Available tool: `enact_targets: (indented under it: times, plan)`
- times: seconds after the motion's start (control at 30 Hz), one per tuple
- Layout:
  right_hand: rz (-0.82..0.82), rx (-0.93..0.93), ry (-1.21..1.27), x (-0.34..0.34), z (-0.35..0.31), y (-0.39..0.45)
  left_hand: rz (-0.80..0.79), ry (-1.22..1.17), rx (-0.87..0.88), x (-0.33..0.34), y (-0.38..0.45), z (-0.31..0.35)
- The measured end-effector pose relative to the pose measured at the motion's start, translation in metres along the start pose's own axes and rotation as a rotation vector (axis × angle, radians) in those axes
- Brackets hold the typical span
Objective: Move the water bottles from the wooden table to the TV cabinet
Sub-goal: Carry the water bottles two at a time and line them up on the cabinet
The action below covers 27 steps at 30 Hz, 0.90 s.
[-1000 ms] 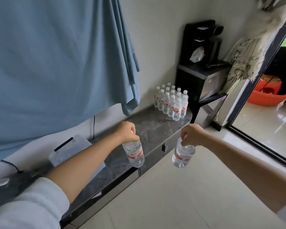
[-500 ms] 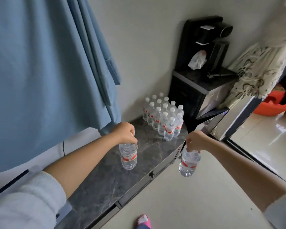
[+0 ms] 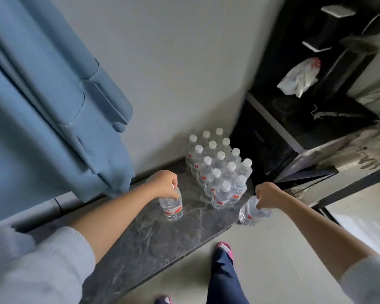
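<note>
Dark marbled stone forms the top of the TV cabinet [image 3: 154,242], a long low surface running along a pale wall, with tiled floor on the near side where the person's foot in a pink slipper [image 3: 225,249] stands.

Nearest the viewer, the left hand [image 3: 165,185] comes in over the surface, its fingers [image 3: 173,195] curled down round the cap and shoulder of a water bottle [image 3: 171,208]. That bottle hangs upright below the fingers, its base at or just above the stone; contact cannot be confirmed. The right hand [image 3: 267,195] is off the cabinet's front edge, over the floor, its fingers [image 3: 258,194] pinching the neck of a second bottle [image 3: 249,212], which tilts, base swung toward the cabinet.

Beyond both sets of fingers, a packed cluster of white-capped bottles [image 3: 219,170] stands in rows against the wall, close to a black cabinet [image 3: 272,137].

Judging from the clear fill, these bottles are full: moderately heavy for their size, thin-walled and slightly yielding at the middle, smooth and perhaps slick at the label. The stiff ribbed cap and neck ring look like the surest hold, as both hands use. A top hold lets the bottle swing, so setting down beside the cluster probably calls for a level base to avoid toppling neighbours.
</note>
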State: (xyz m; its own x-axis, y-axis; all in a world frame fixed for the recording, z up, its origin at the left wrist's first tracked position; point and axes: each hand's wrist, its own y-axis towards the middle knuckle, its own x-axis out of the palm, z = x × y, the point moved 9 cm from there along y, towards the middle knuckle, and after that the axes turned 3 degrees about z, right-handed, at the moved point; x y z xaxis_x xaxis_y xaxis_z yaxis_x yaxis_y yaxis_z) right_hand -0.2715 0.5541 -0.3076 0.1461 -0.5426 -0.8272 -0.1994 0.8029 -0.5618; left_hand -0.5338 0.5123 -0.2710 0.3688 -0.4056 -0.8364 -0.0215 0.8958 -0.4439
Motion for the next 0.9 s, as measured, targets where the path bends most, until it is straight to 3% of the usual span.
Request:
enact_targets:
  times: [0.27, 0.4, 0.9]
  plan:
    - [-0.08, -0.152, -0.05, 0.008, 0.061, 0.109, -0.022, -0.067, -0.312, 0.023, 0.071, 0.005]
    - [-0.098, -0.21, -0.055, 0.013, 0.067, 0.138, -0.059, -0.068, -0.376, 0.039, 0.089, 0.006]
    - [-0.145, -0.25, -0.055, 0.027, 0.044, 0.183, -0.194, -0.014, -0.361, 0.065, 0.132, 0.0]
